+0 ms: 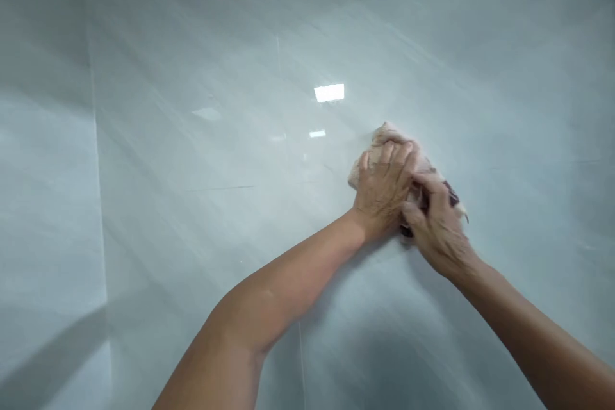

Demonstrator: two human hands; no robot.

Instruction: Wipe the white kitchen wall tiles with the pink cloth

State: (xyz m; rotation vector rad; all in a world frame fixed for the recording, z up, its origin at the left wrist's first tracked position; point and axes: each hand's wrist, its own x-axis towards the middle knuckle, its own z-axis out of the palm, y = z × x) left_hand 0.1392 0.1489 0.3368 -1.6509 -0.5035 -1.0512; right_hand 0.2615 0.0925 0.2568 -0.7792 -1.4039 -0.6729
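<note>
A crumpled pale cloth (382,134) with dark patches is pressed against a glossy, grey-veined tiled wall (192,64). My left hand (384,195) lies flat over the cloth's left part, its fingers stretched upward and slightly apart. Close beside it, my right hand (439,221) is closed on the right part, with bent fingers and the thumb gripping a bunched dark fold (418,197). The two hands nearly touch. Much of the cloth is hidden beneath them, and its right edge looks smeared by motion.
At the left, a vertical corner line (97,160) meets another tiled wall surface (45,205). Thin joints (221,189) cross the wall. A bright light reflection (329,93) shows above the hands, and shadows of the arms fall below.
</note>
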